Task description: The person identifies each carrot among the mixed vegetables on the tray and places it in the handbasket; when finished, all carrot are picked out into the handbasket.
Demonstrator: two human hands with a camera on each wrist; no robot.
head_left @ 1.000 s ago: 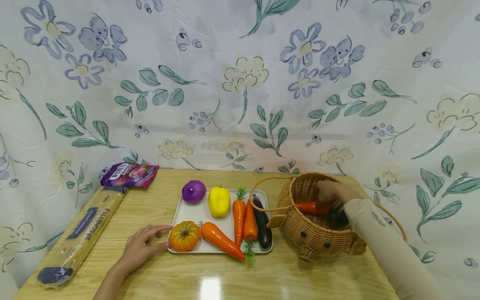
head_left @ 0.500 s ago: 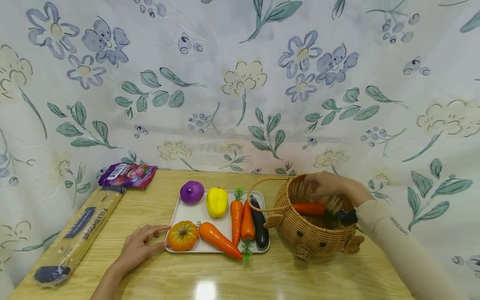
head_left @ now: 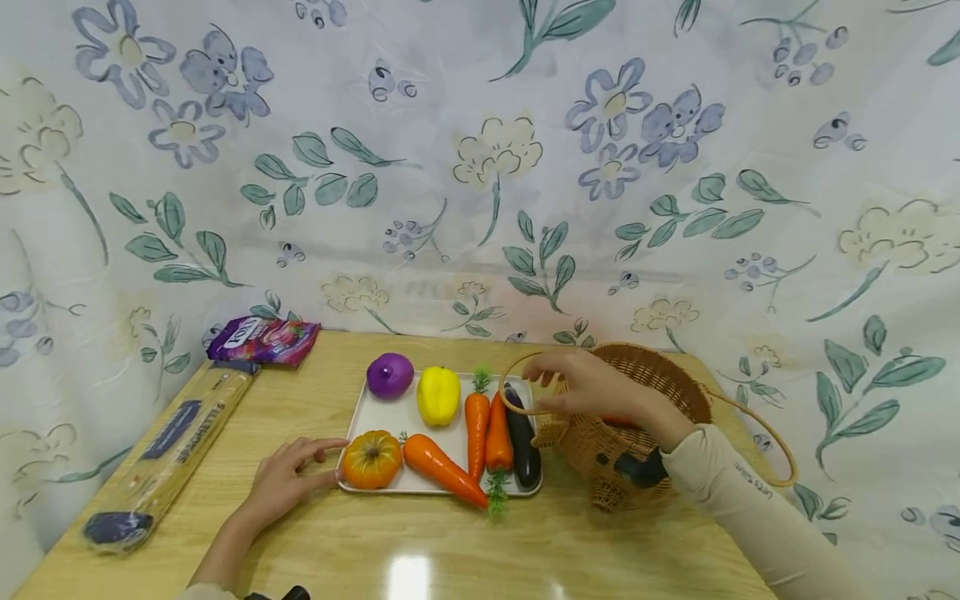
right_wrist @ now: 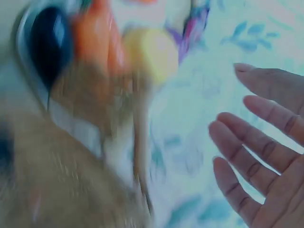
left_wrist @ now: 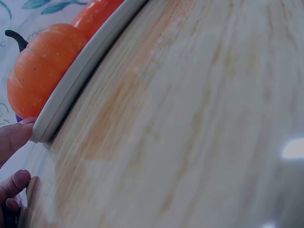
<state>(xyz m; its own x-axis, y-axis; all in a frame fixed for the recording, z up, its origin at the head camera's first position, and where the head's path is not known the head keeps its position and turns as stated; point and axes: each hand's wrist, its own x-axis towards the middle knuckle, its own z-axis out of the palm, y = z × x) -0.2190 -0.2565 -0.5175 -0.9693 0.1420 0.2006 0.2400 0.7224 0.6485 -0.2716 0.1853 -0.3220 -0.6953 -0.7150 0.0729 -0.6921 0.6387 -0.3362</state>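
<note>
Right hand [head_left: 588, 385]: out of the round brown wicker basket [head_left: 660, 373] since a second ago; fingers spread, empty, over basket side facing the white rectangular tray [head_left: 377, 414].
Left hand [head_left: 288, 475]: fingertips touching tray's left edge, nothing gripped.
Red-orange item [head_left: 618, 422]: in basket, mostly hidden; looks placed, so right hand likely free.
Tray: glossy dark eggplant [head_left: 524, 446] nearest right hand.
</note>
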